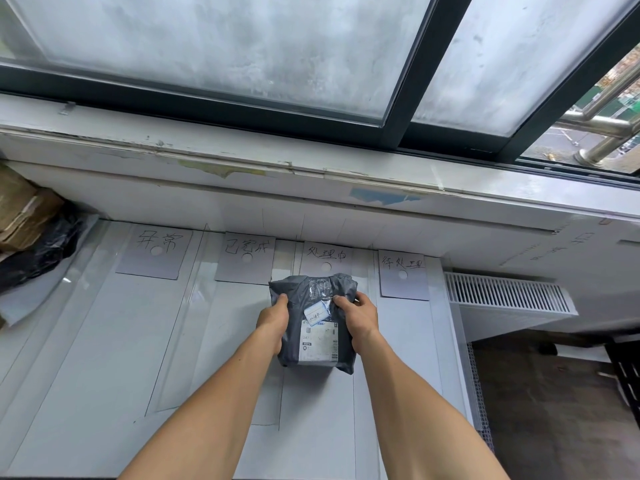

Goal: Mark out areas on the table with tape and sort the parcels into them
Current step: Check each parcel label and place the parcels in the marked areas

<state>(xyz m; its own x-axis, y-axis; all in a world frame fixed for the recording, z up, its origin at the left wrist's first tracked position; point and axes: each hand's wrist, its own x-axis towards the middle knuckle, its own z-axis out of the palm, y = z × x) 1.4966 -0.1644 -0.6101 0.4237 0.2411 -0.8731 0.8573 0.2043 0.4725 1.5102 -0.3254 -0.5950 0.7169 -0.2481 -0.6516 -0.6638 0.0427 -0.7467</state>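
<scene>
**Both hands on a grey parcel in the third lane**

The left hand (pixel 275 318) grips the parcel (pixel 301 299) by its 9 o'clock edge, thumb on top and fingers tucked beneath. The right hand (pixel 358 315) holds the 3 o'clock edge the same way, its thumb pressed near a small blue-bordered tag (pixel 317 312) stuck to the wrapping. Both grips are closed on the bag. Whether the parcel's underside rests on the surface or hangs just above it cannot be told.

The parcel is a grey plastic mailer with a white shipping label (pixel 318 344) on its 6 o'clock half and clear tape across the 12 o'clock end. It sits over the white table (pixel 104 341), between two thin lane lines (pixel 354 393) that run from 6 towards 12 o'clock.

At 12 o'clock of the parcel, touching or partly covered by it, lies the card marked 处理中 (pixel 326 259). The card marked 已完成 (pixel 246 258) is at about 10 o'clock, the card marked 异常 (pixel 156 252) farther out towards 9 to 10 o'clock, and the card marked 待处理 (pixel 403 275) at 2 o'clock.

Well out at 9 to 10 o'clock, a black bag (pixel 38 251) lies beside brown cardboard (pixel 24 209). A white vent grille (pixel 502 292) is at 3 o'clock. A worn sill (pixel 311 174) and a frosted window (pixel 242 46) fill 12 o'clock, with a metal railing (pixel 606 133) outside at 2 o'clock.
</scene>
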